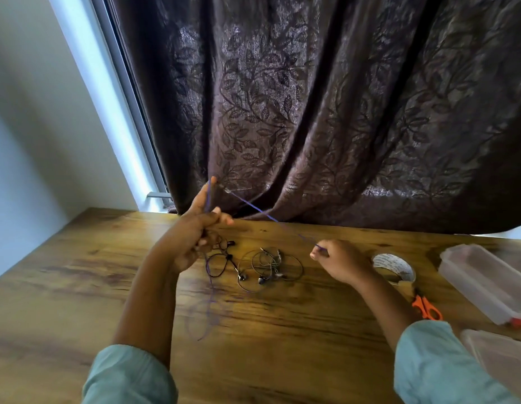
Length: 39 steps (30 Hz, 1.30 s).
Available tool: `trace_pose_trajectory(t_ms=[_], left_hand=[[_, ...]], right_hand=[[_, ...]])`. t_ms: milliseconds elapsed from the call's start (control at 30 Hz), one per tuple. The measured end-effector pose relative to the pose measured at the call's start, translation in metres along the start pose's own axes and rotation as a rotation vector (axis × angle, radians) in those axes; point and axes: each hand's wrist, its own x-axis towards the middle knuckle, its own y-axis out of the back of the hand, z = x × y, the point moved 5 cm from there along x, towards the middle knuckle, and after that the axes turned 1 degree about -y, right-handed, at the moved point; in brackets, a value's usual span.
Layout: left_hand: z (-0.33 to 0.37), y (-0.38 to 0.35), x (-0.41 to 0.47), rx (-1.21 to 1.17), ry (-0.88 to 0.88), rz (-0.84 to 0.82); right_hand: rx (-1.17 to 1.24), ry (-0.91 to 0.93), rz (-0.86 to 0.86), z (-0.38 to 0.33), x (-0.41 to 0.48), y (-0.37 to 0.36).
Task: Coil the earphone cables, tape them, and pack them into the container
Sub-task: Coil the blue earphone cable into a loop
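Note:
A purple earphone cable (255,209) runs taut from my raised left hand (195,231) down to my right hand (338,259), which pinches it. The cable passes over my left index fingertip and down my palm, held by the curled fingers; its loose end trails blurred toward the near table. Between my hands lie a black earphone set (221,262) and a grey tangled earphone set (271,265) on the wooden table (78,287). A roll of white tape (395,266) sits just right of my right hand. A clear plastic container (484,282) stands at the right.
Orange-handled scissors (425,307) lie beside the tape roll, near the container. A clear lid (504,365) rests at the table's near right corner. A dark patterned curtain (311,112) hangs over the table's far edge. A window frame is at far left.

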Motion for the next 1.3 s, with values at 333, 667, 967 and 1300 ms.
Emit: trace_pose_trajectory(t_ms=[333,667,967,1300], left_hand=[[-0.022,-0.055,-0.007,0.275,0.184,-0.234],[-0.031,-0.079,0.001,0.726,0.089,-0.269],[-0.042,-0.008,-0.017,0.465,0.178,-0.176],[-0.02,-0.079,-0.001,0.601,-0.023,-0.391]], right_hand=[[0.141,-0.068,-0.466,-0.02,-0.013,-0.026],[0.537,0.419,-0.206,-0.086,-0.032,0.02],[0.11,0.096,0.324,-0.031,-0.012,0.048],[0.536,0.393,-0.153,-0.085,-0.033,-0.003]])
